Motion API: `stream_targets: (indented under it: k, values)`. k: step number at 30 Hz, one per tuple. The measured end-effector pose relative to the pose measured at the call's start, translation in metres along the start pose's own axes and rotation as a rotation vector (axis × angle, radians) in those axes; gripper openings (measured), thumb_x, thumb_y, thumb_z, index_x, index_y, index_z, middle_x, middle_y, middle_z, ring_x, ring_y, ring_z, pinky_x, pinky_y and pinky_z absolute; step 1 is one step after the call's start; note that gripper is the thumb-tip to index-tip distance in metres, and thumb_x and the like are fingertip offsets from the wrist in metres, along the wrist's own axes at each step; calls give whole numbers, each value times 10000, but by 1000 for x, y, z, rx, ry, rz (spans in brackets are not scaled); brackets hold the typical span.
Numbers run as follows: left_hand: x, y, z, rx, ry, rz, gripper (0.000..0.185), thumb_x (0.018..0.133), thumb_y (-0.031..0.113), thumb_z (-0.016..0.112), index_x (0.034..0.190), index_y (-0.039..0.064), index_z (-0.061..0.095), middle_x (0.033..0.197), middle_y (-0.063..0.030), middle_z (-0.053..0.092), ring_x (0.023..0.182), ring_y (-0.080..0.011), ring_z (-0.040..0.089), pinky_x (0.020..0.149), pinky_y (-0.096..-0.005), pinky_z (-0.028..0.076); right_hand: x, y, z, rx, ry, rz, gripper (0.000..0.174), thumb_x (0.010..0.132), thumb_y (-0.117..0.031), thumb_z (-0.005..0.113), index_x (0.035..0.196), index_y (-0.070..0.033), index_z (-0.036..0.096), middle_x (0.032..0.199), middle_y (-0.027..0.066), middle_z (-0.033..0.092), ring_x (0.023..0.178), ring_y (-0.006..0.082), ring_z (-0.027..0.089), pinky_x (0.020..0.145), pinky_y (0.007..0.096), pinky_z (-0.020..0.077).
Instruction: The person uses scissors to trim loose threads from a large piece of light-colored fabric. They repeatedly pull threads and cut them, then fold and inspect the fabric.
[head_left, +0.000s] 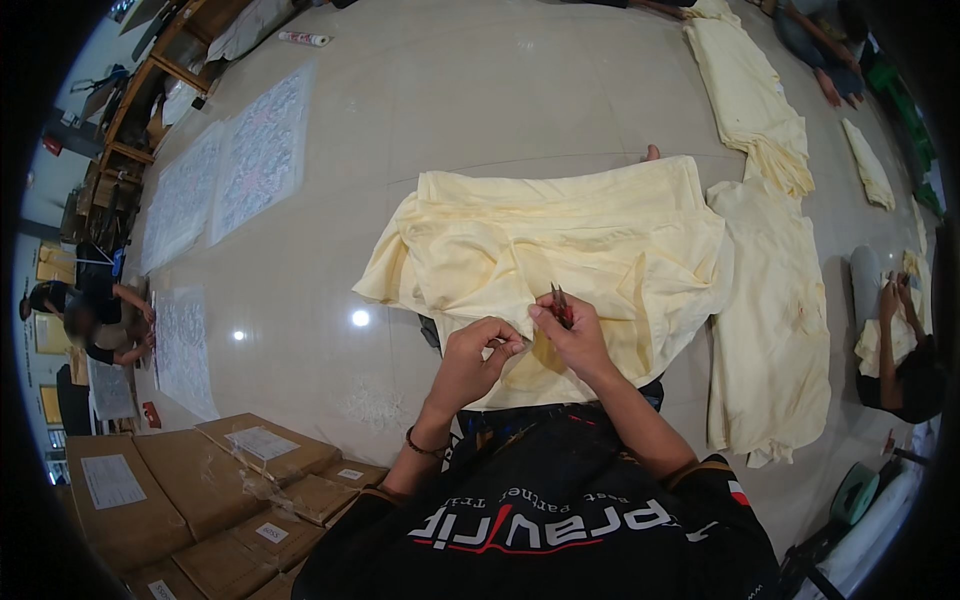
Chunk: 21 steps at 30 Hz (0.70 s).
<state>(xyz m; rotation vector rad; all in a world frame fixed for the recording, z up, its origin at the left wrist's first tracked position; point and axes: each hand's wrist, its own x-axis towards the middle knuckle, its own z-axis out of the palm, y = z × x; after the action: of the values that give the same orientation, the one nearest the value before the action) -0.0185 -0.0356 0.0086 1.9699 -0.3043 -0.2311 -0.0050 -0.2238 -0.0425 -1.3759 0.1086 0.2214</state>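
Note:
A pale yellow cloth garment (465, 247) is spread over the person's lap. My left hand (480, 356) pinches an edge of it between thumb and fingers. Close by on the right, my right hand (574, 334) holds red-handled thread snips (560, 307) in its palm, blades pointing away from me, while its thumb and forefinger rest at the same part of the cloth. Whether the snips' blades are apart is too small to tell.
Folded yellow garments (772, 322) lie on the tiled floor at right. Cardboard boxes (161, 487) stand at lower left, near thread scraps (373, 405). Patterned sheets (262, 150) lie at upper left. Other people sit at the far left, right and top right.

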Motion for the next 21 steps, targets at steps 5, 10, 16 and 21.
stream_targets:
  k: [5, 10, 16, 21]
  values:
    - [-3, -6, -2, -24, -51, -38, 77, 921, -3, 708, 985, -15, 667, 962, -92, 742, 903, -150, 701, 852, -310, 566, -21, -27, -19, 347, -257, 301, 449, 1084, -438, 472, 943, -37, 616, 619, -69, 402, 472, 33, 306, 427, 212, 264]
    - [-4, -13, -5, -121, -85, -57, 61, 953, -6, 676, 1000, -34, 650, 994, -91, 739, 954, -136, 686, 907, -309, 558, -43, -28, -21, 470, -430, 595, 533, 1088, -538, 370, 949, -67, 577, 610, -68, 323, 443, 34, 245, 384, 208, 210]
    - [-3, -12, -6, -193, -61, -30, 63, 948, 7, 690, 981, -31, 651, 904, -67, 715, 870, -117, 652, 834, -286, 541, -40, -22, -11, 464, -481, 684, 522, 1089, -537, 390, 946, -68, 568, 609, -54, 328, 444, 34, 252, 369, 207, 204]
    - [-3, -9, -8, -193, -49, -42, 62, 933, 0, 703, 961, -29, 655, 852, -66, 711, 808, -113, 648, 796, -278, 538, -30, -24, -5, 527, -536, 662, 502, 1089, -547, 376, 927, -105, 553, 594, -71, 307, 421, 28, 229, 352, 210, 184]
